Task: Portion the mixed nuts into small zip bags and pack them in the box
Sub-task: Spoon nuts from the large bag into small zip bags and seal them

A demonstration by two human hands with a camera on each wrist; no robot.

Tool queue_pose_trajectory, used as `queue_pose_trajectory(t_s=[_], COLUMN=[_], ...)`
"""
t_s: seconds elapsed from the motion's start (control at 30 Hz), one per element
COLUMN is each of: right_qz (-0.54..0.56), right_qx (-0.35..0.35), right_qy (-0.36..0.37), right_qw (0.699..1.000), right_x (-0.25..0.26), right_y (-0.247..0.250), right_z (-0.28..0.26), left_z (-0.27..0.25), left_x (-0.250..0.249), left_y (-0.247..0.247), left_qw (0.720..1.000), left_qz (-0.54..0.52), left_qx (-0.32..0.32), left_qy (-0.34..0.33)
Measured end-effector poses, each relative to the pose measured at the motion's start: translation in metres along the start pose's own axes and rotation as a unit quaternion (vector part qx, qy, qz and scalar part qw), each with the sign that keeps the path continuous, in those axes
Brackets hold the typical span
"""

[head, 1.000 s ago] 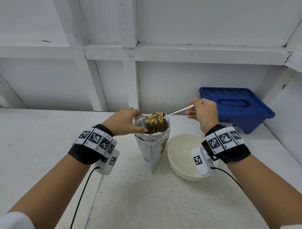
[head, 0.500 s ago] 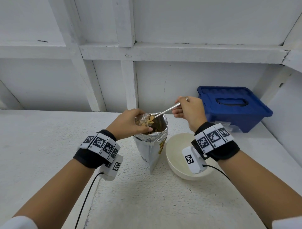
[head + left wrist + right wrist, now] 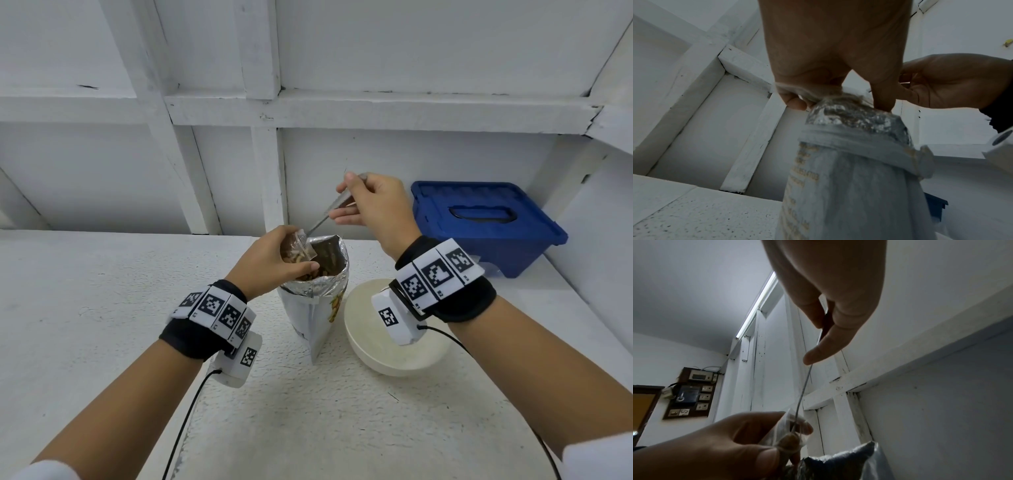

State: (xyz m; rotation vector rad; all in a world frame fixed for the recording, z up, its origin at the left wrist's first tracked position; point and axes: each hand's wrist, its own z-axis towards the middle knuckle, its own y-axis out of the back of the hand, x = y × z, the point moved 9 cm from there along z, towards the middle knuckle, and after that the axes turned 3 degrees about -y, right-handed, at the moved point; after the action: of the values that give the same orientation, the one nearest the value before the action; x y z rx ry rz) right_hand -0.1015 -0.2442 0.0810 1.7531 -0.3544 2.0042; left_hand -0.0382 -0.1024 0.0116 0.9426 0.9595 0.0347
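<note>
The spoon (image 3: pixel 330 213) slants from upper right down to lower left in the head view, its bowl end inside the small zip bag (image 3: pixel 298 247). The left hand (image 3: pixel 270 260) pinches that bag over the mouth of the foil nut pouch (image 3: pixel 317 308) at frame centre. The right hand (image 3: pixel 371 207), above and right of the bag, grips the handle. Only the right wrist view shows nuts (image 3: pixel 790 440) inside the bag. The blue box (image 3: pixel 486 226) sits at right, lid on, behind a cream bowl (image 3: pixel 363 346).
</note>
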Motion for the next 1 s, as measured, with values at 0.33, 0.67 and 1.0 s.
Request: queue_pose_trajectory(t_s=[0.33,0.67,1.0], right_qz=[-0.021,-0.108,-0.32], right_qx=[-0.043,-0.08,0.072], right_qy=[0.117,0.15,0.225], right_qw=[0.992,0.979,0.917], right_x=[0.039,0.022,-0.031], right_y=[0.019,0.044,-0.024], right_z=[-0.007,-0.019,-0.041], left_z=[-0.004,-0.008,-0.01], left_x=[0.013,0.022,0.028], left_y=[0.014,0.027,0.018], left_qw=[0.996,0.994,0.997], left_qz=[-0.057,-0.066,-0.056], left_qx=[-0.067,-0.09,-0.045], left_qy=[0.017,0.02,0.037])
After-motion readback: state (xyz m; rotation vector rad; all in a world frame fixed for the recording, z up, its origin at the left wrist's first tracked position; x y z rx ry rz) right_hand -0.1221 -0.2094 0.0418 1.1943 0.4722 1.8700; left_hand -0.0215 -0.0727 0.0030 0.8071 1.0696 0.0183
